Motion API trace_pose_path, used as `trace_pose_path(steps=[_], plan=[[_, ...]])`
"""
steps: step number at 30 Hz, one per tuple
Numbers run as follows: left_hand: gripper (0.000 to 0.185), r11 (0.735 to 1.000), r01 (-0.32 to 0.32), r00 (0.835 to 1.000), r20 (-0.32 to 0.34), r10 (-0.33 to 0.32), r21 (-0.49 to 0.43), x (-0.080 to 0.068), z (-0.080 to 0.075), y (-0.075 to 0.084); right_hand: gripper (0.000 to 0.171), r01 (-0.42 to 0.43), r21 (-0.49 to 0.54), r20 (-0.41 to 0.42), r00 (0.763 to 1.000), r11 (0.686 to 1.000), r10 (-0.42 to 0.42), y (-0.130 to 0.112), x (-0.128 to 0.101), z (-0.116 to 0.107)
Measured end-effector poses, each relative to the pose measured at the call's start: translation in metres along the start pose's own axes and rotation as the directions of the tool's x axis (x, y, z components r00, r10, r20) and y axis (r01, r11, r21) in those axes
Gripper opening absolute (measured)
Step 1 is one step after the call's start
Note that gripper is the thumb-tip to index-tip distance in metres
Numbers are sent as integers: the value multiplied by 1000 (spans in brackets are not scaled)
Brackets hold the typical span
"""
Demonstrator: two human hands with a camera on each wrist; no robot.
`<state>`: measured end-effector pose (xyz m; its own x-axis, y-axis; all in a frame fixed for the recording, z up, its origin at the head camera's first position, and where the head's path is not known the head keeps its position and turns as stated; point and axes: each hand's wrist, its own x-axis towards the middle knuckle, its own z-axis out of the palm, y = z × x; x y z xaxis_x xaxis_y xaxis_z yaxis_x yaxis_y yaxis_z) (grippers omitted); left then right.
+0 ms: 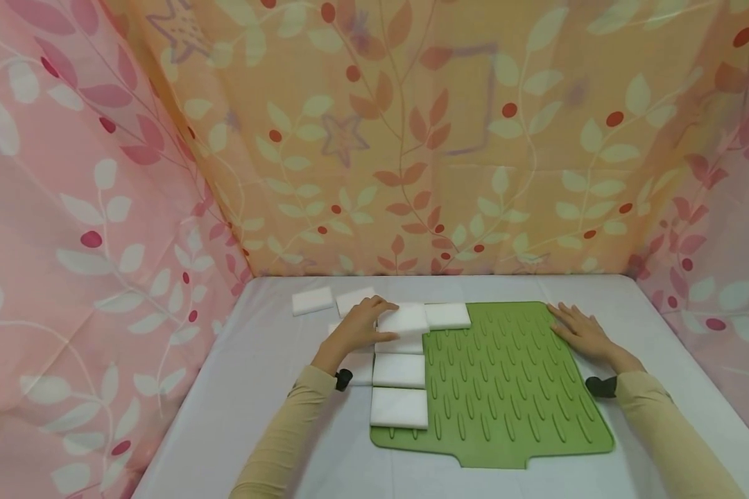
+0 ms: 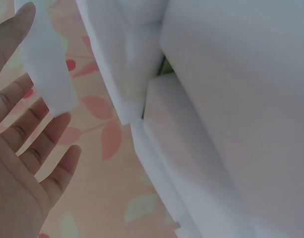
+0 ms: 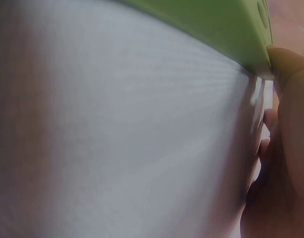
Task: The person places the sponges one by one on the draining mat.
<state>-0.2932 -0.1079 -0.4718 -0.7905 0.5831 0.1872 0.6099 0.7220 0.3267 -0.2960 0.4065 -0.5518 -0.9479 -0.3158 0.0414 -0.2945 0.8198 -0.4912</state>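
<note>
In the head view my left hand [image 1: 357, 326] holds a white sponge block [image 1: 404, 317] over the upper left of a green ridged mat [image 1: 499, 374]. The left wrist view has that same block [image 2: 47, 64] between the thumb and the fingers of the left hand [image 2: 28, 129]. Under the held block another white block [image 1: 406, 344] is partly hidden. Two more, a middle block [image 1: 399, 371] and a front block [image 1: 399, 407], lie below it along the mat's left side. One block [image 1: 447, 316] lies at the mat's back edge. My right hand [image 1: 583, 334] rests at the mat's right edge, fingers extended.
Off the mat to the left, a loose white block [image 1: 313, 301] lies on the white-covered table [image 1: 225, 416], with another [image 1: 353, 301] beside it. More blocks are partly covered by the left forearm. Patterned curtains [image 1: 412, 138] stand behind and at both sides.
</note>
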Motion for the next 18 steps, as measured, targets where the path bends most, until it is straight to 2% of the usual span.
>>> trace_pose_path(steps=[11,18], plan=[[66,997,-53,997,61,50,55,20,9,17,60,-9,-3,7,1000,1000,9,1,0,0],[64,992,-90,994,77,83,88,32,21,24,60,-8,-8,8,1000,1000,8,4,1,0]])
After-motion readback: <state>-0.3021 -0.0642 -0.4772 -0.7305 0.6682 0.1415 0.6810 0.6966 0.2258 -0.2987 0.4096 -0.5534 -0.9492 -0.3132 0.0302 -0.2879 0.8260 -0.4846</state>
